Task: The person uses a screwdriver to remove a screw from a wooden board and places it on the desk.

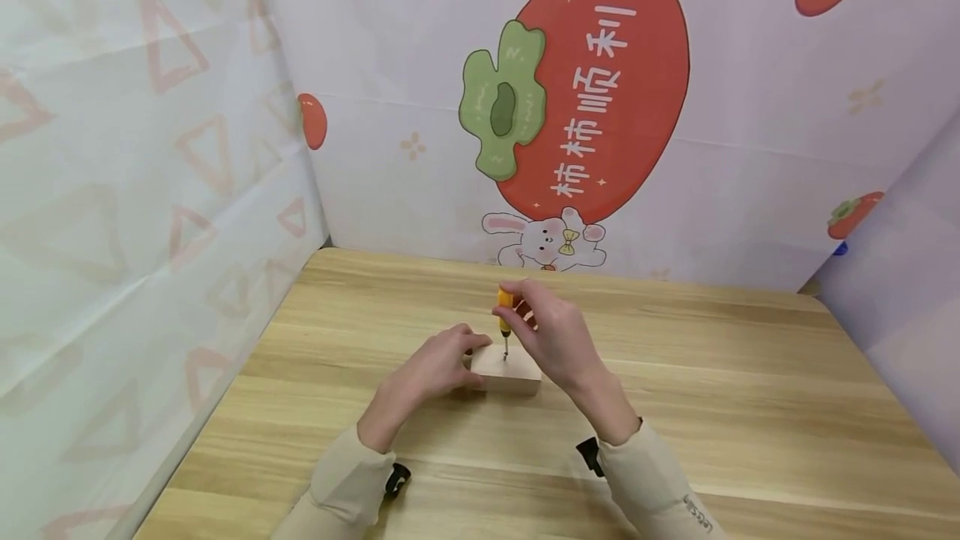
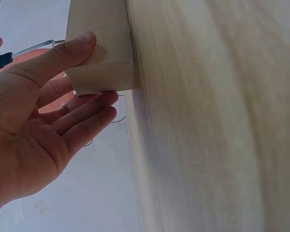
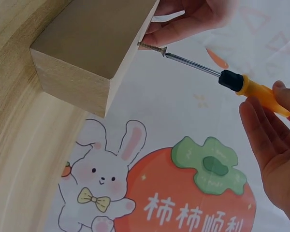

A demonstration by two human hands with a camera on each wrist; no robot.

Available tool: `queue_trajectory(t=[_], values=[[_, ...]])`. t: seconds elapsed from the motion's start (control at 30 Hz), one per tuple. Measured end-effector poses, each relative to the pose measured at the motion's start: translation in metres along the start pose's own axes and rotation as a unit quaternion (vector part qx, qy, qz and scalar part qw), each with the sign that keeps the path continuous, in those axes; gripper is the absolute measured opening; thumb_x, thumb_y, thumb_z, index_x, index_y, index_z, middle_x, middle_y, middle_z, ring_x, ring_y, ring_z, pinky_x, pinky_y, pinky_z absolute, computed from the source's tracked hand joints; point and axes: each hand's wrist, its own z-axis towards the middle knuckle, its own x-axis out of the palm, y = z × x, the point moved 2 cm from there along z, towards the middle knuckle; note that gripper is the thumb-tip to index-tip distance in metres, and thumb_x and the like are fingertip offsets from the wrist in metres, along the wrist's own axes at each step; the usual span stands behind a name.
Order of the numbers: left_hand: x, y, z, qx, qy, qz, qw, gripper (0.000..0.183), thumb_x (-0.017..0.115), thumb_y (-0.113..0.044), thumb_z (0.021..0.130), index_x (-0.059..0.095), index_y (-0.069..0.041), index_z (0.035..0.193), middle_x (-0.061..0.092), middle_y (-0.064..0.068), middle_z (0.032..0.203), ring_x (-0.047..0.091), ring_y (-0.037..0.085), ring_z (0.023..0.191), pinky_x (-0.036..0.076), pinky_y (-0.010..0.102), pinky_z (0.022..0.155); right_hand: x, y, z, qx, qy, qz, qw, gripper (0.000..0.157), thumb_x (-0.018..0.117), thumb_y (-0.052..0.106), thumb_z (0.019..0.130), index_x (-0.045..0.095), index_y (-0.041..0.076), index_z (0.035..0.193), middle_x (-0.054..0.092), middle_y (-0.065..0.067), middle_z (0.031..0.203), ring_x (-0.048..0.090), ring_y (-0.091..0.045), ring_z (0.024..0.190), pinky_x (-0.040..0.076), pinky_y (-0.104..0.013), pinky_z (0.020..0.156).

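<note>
A pale wooden block (image 1: 507,369) lies flat on the table. My left hand (image 1: 435,365) grips its left end, thumb on the near side and fingers on the far side, as the left wrist view shows. A screw (image 3: 152,47) stands upright in the block's top face, most of its threaded shank exposed. In my right hand (image 1: 558,336) I hold a screwdriver (image 3: 256,92) with a yellow handle and black collar, pinched between thumb and fingers. Its metal shaft (image 3: 193,64) points down, the tip at the screw's head.
The wood-grain table (image 1: 712,407) stretches out around the block. A printed cloth (image 1: 390,182) with persimmons and a rabbit hangs behind the table's far edge. Another cloth (image 1: 150,273) with triangles hangs along the left side.
</note>
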Motion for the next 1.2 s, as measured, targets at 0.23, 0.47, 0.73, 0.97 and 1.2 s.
queue_trajectory(t=[0.23,0.47,0.73,0.97,1.2], values=[[0.0031,-0.0019,0.0019,0.006,0.001,0.005,1.0,0.057,0.085,-0.023,0.079,0.065,-0.011,0.132,0.06,0.003,0.104,0.054,0.013,0.085,0.048,0.029,0.077,-0.001,0.0006,-0.002,0.006,0.002,-0.005,1.0,0.037,0.079,0.008,0.083,0.062,0.005,0.115,0.067,-0.002,0.087,0.065,-0.011,0.073,0.056,-0.022,0.062],[0.0,-0.0043,0.0008,0.002,0.003,0.005,1.0,0.058,0.085,-0.023,0.078,0.065,-0.011,0.132,0.059,0.003,0.104,0.054,0.014,0.084,0.048,0.029,0.076,-0.0086,0.0032,-0.001,0.0,-0.028,-0.011,1.0,0.037,0.081,0.009,0.082,0.063,0.004,0.114,0.068,-0.003,0.084,0.065,-0.011,0.07,0.056,-0.024,0.059],[-0.002,-0.0024,-0.0006,0.002,0.001,0.003,1.0,0.057,0.086,-0.022,0.078,0.066,-0.011,0.13,0.059,0.002,0.104,0.054,0.014,0.084,0.047,0.029,0.076,-0.0062,0.0007,-0.0024,-0.003,-0.021,-0.003,1.0,0.037,0.08,0.007,0.082,0.063,0.003,0.114,0.069,-0.003,0.086,0.066,-0.012,0.072,0.057,-0.025,0.061],[0.0005,0.0015,0.0007,0.006,-0.003,0.005,1.0,0.057,0.086,-0.022,0.077,0.066,-0.011,0.13,0.06,0.002,0.104,0.054,0.014,0.083,0.046,0.029,0.074,-0.0035,0.0013,-0.0013,0.006,-0.019,0.003,1.0,0.036,0.079,0.006,0.082,0.062,0.004,0.114,0.069,-0.003,0.086,0.066,-0.012,0.073,0.057,-0.024,0.062],[0.0015,0.0018,0.0017,0.007,-0.004,0.002,1.0,0.057,0.086,-0.021,0.077,0.066,-0.011,0.13,0.06,0.003,0.105,0.054,0.014,0.084,0.046,0.029,0.074,-0.0003,0.0003,0.0012,0.027,-0.01,-0.009,1.0,0.034,0.077,0.01,0.086,0.063,0.004,0.116,0.067,-0.003,0.085,0.064,-0.011,0.072,0.057,-0.024,0.064]])
